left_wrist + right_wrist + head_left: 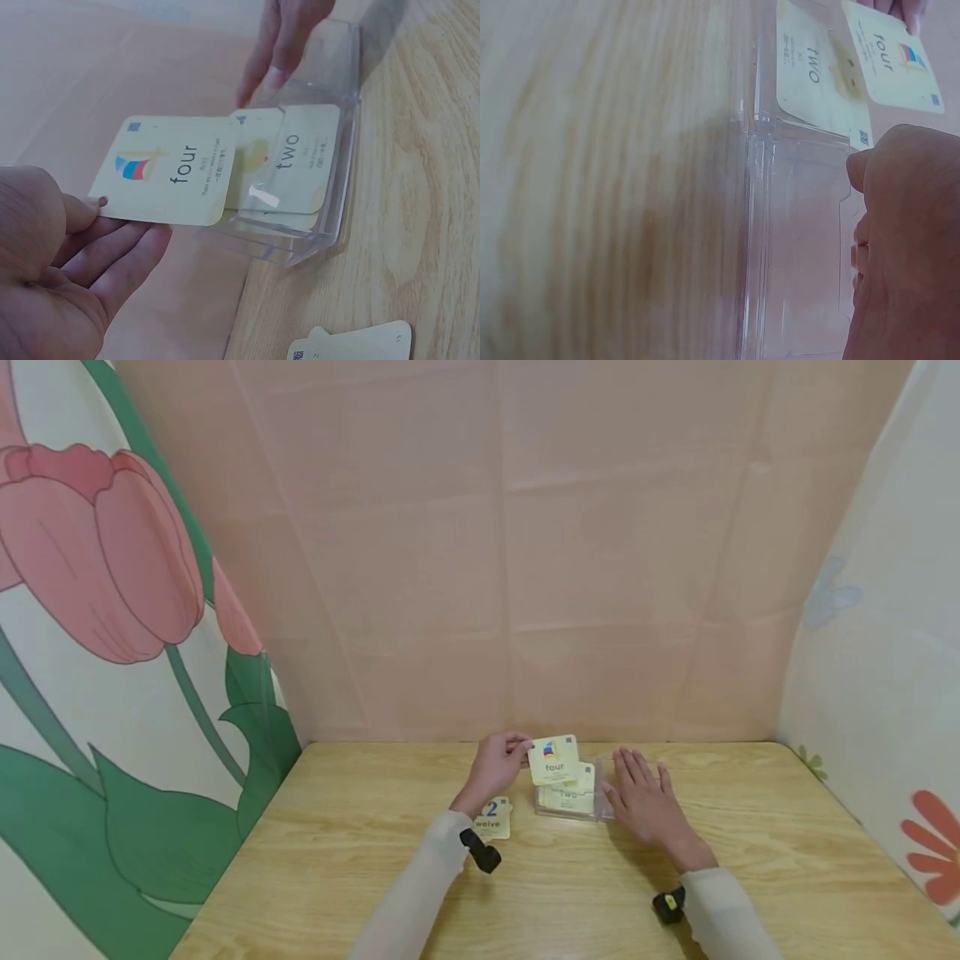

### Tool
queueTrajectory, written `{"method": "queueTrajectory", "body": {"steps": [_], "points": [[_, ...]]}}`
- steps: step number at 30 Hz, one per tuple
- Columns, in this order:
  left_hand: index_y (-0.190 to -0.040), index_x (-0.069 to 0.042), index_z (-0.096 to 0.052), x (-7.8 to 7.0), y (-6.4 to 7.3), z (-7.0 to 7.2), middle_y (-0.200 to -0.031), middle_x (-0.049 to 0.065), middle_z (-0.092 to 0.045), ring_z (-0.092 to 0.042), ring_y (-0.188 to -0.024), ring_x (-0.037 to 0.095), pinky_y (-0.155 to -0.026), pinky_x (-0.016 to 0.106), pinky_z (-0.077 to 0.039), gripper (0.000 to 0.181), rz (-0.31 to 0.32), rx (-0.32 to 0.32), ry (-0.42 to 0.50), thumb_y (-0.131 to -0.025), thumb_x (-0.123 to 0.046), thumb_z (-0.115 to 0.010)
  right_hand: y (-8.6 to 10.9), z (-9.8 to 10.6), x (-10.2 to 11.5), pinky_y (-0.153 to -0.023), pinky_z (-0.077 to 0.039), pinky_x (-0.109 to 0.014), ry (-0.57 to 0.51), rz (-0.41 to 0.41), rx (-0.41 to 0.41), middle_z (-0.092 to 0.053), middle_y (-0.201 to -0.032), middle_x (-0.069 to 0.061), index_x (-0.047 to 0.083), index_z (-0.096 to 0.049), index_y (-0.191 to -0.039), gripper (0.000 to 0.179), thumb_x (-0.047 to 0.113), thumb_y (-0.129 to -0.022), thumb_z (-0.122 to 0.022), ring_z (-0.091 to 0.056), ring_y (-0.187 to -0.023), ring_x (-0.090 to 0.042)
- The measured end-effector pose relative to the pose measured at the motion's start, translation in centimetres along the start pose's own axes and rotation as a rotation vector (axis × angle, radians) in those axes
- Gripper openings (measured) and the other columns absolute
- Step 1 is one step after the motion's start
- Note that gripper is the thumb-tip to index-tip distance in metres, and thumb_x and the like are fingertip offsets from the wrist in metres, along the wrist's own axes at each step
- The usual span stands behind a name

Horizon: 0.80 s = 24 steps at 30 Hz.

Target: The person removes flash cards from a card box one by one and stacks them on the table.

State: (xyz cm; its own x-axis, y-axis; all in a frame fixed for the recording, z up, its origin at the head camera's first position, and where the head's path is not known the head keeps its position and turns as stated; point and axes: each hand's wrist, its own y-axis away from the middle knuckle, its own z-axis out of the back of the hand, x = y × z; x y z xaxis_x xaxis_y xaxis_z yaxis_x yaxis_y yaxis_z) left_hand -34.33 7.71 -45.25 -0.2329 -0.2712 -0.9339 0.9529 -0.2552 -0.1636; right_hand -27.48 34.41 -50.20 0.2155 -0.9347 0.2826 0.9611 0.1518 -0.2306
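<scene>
My left hand point(497, 770) pinches the corner of a pale yellow flashcard point(553, 760) that reads "four" and carries a small sailboat picture. That card is raised and overlaps the left part of a clear plastic box point(339, 202). Inside this part, a "two" card point(304, 154) faces out, with another card's edge showing beneath it. My right hand point(643, 802), fingers extended, lies at the box's other part, which looks bare through the clear plastic in the right wrist view; in that view the back of the hand point(911, 232) hides most of its fingers.
Left of the box, a "twelve" card point(493, 823) lies on the wooden table point(570, 893) below my left wrist, with another card's edge under it. A pink cloth point(495, 568) hangs behind the table's far edge, and floral cloths hang at both sides.
</scene>
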Motion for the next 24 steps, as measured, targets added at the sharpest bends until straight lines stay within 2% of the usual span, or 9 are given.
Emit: {"method": "queueTrajectory", "body": {"steps": [9, 12, 16, 20, 24], "points": [[-0.123, 0.001, -0.072, 0.2, 0.1, 1.6, -0.114, 0.018, -0.077, -0.079, -0.092, 0.021, -0.088, 0.041, -0.066, 0.024, 0.033, -0.014, 0.081, -0.106, -0.011, -0.061, -0.1, -0.5, -0.6, -0.123, -0.009, -0.079, -0.031, 0.016, -0.046, -0.025, -0.169, -0.032, -0.009, -0.028, -0.161, 0.069, 0.037, -0.112, -0.045, -0.02, -0.157, -0.054], [-0.123, 0.001, -0.073, 0.6, 0.2, 2.2, -0.113, 0.018, -0.077, -0.079, -0.089, 0.021, -0.088, 0.043, -0.066, 0.024, 0.049, -0.023, 0.107, -0.105, -0.012, -0.064, 0.0, -0.7, -0.6, -0.123, -0.011, -0.079, -0.04, 0.026, -0.065, -0.027, -0.168, -0.033, -0.01, -0.03, -0.16, 0.069, 0.036, -0.111, -0.047, -0.023, -0.155, -0.055], [-0.12, 0.0, -0.076, 1.3, 0.3, 2.8, -0.107, 0.018, -0.078, -0.079, -0.084, 0.02, -0.088, 0.046, -0.065, 0.022, 0.07, -0.035, 0.138, -0.103, -0.011, -0.067, 0.1, -0.5, -0.3, -0.123, -0.01, -0.079, -0.023, 0.017, -0.049, -0.025, -0.169, -0.032, -0.009, -0.029, -0.16, 0.068, 0.036, -0.112, -0.046, -0.022, -0.156, -0.054], [-0.119, 0.002, -0.076, 1.9, 0.4, 3.5, -0.104, 0.019, -0.079, -0.078, -0.082, 0.018, -0.089, 0.049, -0.064, 0.022, 0.074, -0.042, 0.15, -0.103, -0.009, -0.067, 0.1, -0.3, -0.2, -0.124, -0.008, -0.078, -0.016, 0.011, -0.029, -0.022, -0.17, -0.032, -0.009, -0.026, -0.162, 0.068, 0.036, -0.113, -0.044, -0.019, -0.158, -0.054], [-0.119, 0.004, -0.076, 2.6, 0.6, 4.2, -0.104, 0.021, -0.079, -0.078, -0.083, 0.018, -0.089, 0.048, -0.065, 0.023, 0.074, -0.067, 0.153, -0.104, -0.01, -0.066, 0.0, -0.6, -0.4, -0.122, -0.007, -0.079, -0.045, 0.027, -0.041, -0.022, -0.17, -0.033, -0.009, -0.025, -0.162, 0.07, 0.037, -0.112, -0.044, -0.02, -0.157, -0.055]]}}
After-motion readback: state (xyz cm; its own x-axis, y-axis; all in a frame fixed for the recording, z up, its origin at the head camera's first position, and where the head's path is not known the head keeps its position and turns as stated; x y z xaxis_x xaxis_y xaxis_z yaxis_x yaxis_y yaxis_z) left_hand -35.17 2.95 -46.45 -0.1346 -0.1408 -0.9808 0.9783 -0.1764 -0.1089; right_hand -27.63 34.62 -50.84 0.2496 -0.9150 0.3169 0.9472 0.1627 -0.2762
